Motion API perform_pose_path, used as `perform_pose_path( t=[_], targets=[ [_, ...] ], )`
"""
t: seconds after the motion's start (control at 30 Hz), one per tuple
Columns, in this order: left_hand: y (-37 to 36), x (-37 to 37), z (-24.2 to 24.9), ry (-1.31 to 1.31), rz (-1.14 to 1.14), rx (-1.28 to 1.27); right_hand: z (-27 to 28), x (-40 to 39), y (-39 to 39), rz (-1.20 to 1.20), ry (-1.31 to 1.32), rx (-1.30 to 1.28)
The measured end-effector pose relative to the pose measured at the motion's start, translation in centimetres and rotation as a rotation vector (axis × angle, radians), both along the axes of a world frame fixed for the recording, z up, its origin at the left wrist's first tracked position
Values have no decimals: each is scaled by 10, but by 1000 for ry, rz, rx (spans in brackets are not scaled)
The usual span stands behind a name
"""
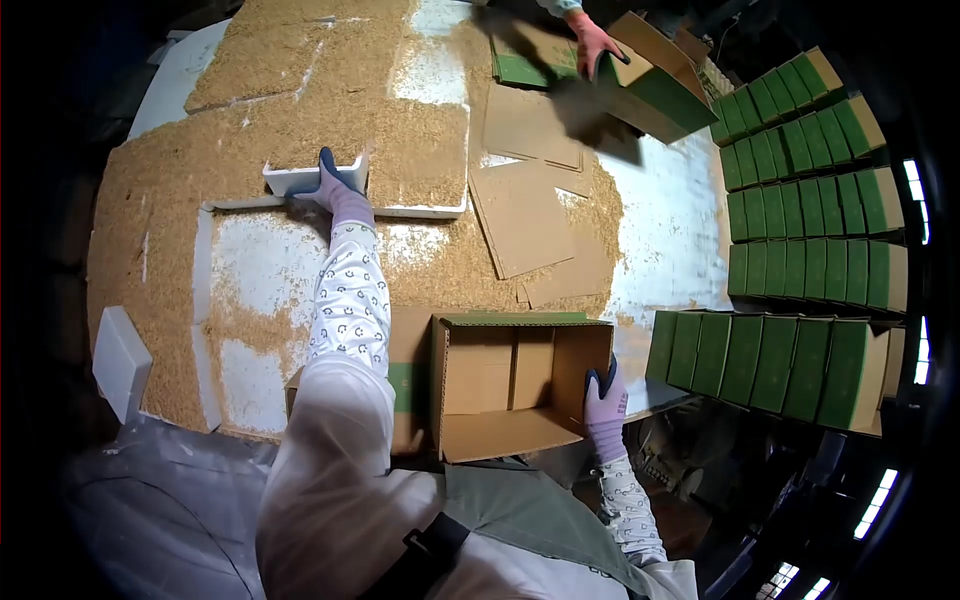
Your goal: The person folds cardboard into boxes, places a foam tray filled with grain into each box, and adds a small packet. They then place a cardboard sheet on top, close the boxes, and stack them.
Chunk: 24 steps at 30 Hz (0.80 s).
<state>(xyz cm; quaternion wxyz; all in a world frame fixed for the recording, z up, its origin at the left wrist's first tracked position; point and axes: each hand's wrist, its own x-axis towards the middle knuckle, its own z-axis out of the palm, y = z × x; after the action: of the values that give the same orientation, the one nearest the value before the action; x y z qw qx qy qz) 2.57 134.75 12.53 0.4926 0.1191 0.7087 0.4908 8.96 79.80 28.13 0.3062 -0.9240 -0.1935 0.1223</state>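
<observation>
My left hand (340, 197), in a purple glove with dark fingertips, grips a white block-like piece (290, 180) that looks like foam. The piece stands against the layer of tan shavings (250, 150) spread over the table. My right hand (605, 405), gloved alike, holds the right wall of a cardboard box (480, 370). This box is tilted with its opening towards me, and its inside shows bare. Its outside is partly green. Another green and brown box part (410, 385) lies behind my left forearm, mostly hidden.
Flat cardboard sheets (520, 215) lie mid-table. Rows of green boxes (760, 365) stand along the right side. Across the table, a co-worker's pink-gloved hand (593, 42) is at another open box (665, 85), beside a blurred dark object. A white block (122, 362) stands at left.
</observation>
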Motion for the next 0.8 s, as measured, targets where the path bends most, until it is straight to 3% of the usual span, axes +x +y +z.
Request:
perform_pose_path(
  t=[0.1, 0.13, 0.2, 0.23, 0.27, 0.33, 0.43, 0.53, 0.67, 0.73, 0.8],
  targets=[
    [-17, -9, 29, -99, 31, 138, -3, 4, -5, 18, 23, 29],
    [-38, -18, 72, -198, 99, 106, -2, 2, -7, 23, 15, 38],
    [-52, -56, 68, -785, -140, 356, -3, 3, -4, 42, -1, 69],
    [-45, -75, 41, -905, -243, 381, -7, 4, -3, 29, 12, 95],
    [-61, -90, 63, -1017, -314, 252, -12, 5, -7, 17, 32, 114],
    [-91, -108, 107, -1088, -358, 84, -12, 4, -9, 20, 76, 115],
    [-127, -128, 125, -1048, -507, 93, -19, 13, -17, 57, 120, 115],
    [-185, -143, 178, -1134, -800, 200, -2, 11, -8, 126, 187, 227],
    [-273, -159, 221, -1055, -853, 121, -69, 29, -28, 235, 141, 383],
    [-304, -173, 201, -837, -983, 183, -93, 35, -29, 257, 171, 532],
    [-341, -169, 221, -967, -970, -21, -71, 29, -25, 54, 788, 869]
  ],
)
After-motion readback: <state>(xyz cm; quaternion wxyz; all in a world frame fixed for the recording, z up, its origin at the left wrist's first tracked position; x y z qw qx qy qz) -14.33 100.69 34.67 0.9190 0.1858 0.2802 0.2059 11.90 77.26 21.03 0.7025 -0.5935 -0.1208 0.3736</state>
